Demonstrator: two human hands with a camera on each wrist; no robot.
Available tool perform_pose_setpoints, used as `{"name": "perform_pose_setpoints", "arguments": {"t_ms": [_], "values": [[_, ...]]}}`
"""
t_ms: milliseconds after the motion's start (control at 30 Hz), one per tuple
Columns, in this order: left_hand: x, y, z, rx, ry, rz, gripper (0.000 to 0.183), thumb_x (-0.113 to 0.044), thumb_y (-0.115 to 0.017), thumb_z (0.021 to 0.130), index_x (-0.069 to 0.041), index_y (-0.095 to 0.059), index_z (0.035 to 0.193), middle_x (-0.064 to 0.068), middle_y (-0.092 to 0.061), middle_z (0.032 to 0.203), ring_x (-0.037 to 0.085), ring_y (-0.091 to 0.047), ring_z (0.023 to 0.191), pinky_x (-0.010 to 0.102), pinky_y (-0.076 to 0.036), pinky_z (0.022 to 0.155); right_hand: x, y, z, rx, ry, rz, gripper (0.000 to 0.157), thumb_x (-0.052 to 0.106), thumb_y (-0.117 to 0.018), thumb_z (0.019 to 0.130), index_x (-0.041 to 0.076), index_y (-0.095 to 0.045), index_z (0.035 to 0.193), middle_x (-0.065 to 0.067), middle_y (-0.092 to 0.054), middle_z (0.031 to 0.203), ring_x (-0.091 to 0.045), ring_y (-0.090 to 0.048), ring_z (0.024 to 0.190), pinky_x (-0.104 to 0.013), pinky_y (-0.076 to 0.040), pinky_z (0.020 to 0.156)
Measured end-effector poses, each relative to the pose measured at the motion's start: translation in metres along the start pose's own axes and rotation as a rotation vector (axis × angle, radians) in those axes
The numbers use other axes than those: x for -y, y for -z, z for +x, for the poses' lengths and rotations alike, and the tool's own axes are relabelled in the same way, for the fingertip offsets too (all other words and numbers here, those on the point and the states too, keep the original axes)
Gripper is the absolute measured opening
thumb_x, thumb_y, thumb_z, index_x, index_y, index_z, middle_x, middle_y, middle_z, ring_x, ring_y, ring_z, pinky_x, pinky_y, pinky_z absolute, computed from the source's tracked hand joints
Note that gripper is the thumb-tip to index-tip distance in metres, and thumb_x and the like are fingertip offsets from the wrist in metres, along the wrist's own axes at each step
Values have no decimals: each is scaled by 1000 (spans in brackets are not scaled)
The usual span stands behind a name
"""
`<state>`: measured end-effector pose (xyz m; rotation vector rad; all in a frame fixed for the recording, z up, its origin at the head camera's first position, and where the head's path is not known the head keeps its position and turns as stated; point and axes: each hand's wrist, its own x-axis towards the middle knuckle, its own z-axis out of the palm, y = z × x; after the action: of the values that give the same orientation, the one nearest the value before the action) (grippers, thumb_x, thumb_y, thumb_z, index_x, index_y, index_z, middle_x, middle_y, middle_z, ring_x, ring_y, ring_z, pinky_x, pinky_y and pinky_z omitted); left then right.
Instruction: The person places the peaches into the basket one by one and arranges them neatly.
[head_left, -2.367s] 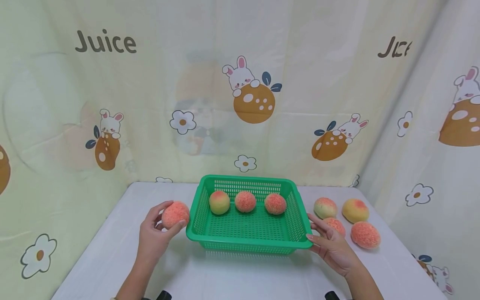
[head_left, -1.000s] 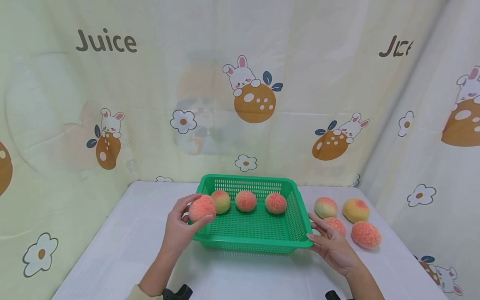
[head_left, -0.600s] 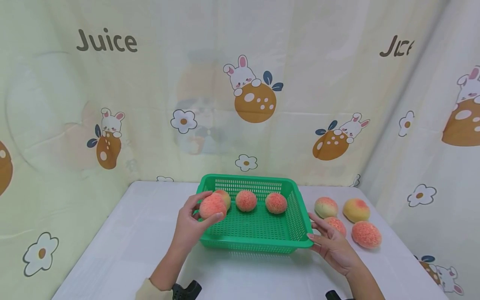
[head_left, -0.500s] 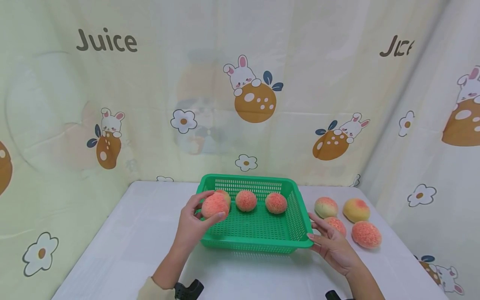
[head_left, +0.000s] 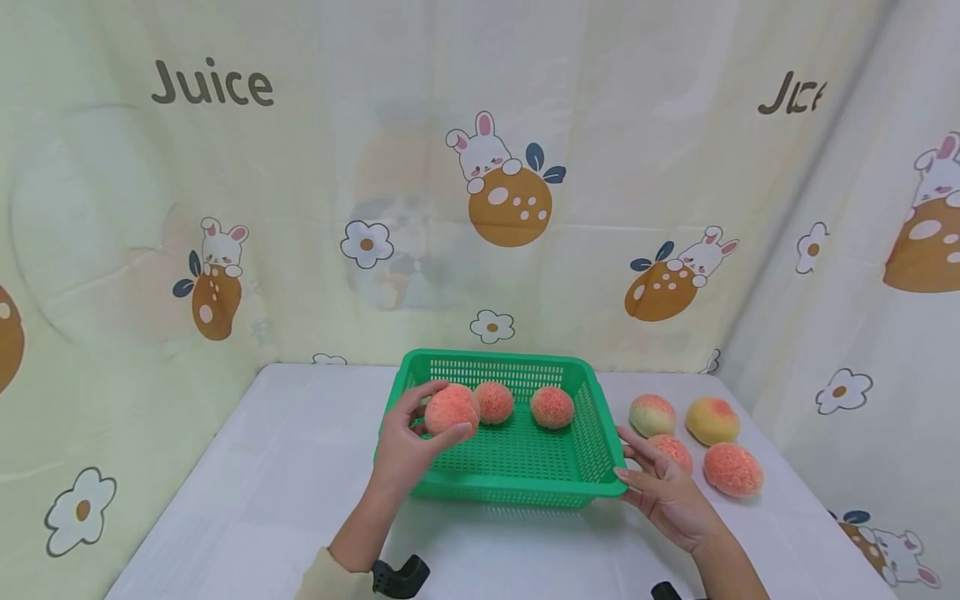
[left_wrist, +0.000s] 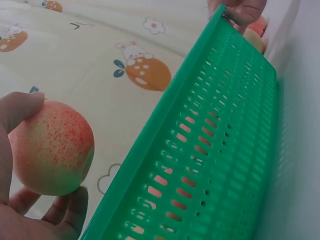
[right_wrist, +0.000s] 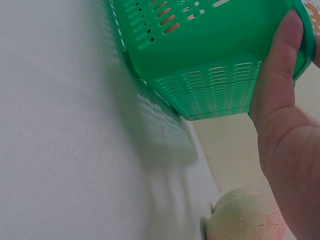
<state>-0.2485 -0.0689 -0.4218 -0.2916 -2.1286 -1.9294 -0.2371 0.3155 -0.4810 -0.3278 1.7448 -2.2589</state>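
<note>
My left hand (head_left: 401,442) holds a pink-red peach (head_left: 452,411) between thumb and fingers, over the left part of the green basket (head_left: 517,482). The left wrist view shows this held peach (left_wrist: 55,150) above the rim, its underside yellowish green. Inside the basket lie two pink peaches, one left (head_left: 496,405) and one right (head_left: 552,407). A yellow-green peach further left is hidden behind the held one. At the basket's right end, my right hand (head_left: 663,496) grips the rim; the right wrist view has its thumb (right_wrist: 287,37) pressed on the rim's corner.
Right of the basket, several more peaches lie on the white table (head_left: 262,475): a pale one (head_left: 652,415), a yellow one (head_left: 712,421), a pink one (head_left: 732,470) and another partly behind my right hand. A printed curtain (head_left: 315,167) hangs behind the table.
From left of the basket, my left hand has carried its peach rightward over the basket, now covering the yellow-green peach from view. My right hand keeps its grip on the rim.
</note>
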Motion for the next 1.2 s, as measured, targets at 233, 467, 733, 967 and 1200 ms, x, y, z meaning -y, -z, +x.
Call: {"name": "perform_pose_setpoints", "arguments": {"t_ms": [233, 467, 733, 967, 1200], "values": [[0, -11, 3, 22, 0, 10, 62, -30, -90, 79, -26, -63, 135, -1, -61, 134, 27, -61, 116, 38, -61, 86, 0, -1, -1, -23, -7, -10, 74, -2, -54, 102, 8, -15, 164, 3, -51, 124, -7, -66, 108, -31, -59, 94], [0, -22, 7, 64, -6, 13, 60, -32, -89, 79, -28, -63, 134, -5, -60, 134, 24, -61, 113, 43, -60, 89, 0, 0, 0, -3, 1, 2, 74, -3, -52, 103, 8, -14, 165, 3, -52, 125, -7, -67, 109, -30, -59, 94], [0, -32, 10, 118, 27, 2, 57, -34, -89, 80, -35, -64, 132, -1, -56, 134, 24, -63, 106, 36, -60, 79, 0, 0, 0, -6, -6, -9, 74, -2, -53, 103, 9, -13, 165, 3, -51, 126, -7, -66, 109, -30, -59, 94], [1, -40, 13, 155, 38, 34, 60, -38, -88, 80, -31, -64, 135, -1, -60, 132, 25, -60, 103, 35, -59, 76, 0, 0, 0, -4, -4, -8, 74, -2, -52, 103, 9, -13, 165, 3, -50, 126, -7, -67, 109, -30, -59, 95], [2, -49, 15, 184, 81, 43, 59, -39, -88, 80, -34, -64, 133, 0, -60, 131, 28, -58, 108, 34, -59, 75, -2, 2, 0, 16, 10, 4, 72, -4, -50, 103, 9, -14, 165, 4, -53, 124, -7, -66, 109, -31, -59, 95]]}}
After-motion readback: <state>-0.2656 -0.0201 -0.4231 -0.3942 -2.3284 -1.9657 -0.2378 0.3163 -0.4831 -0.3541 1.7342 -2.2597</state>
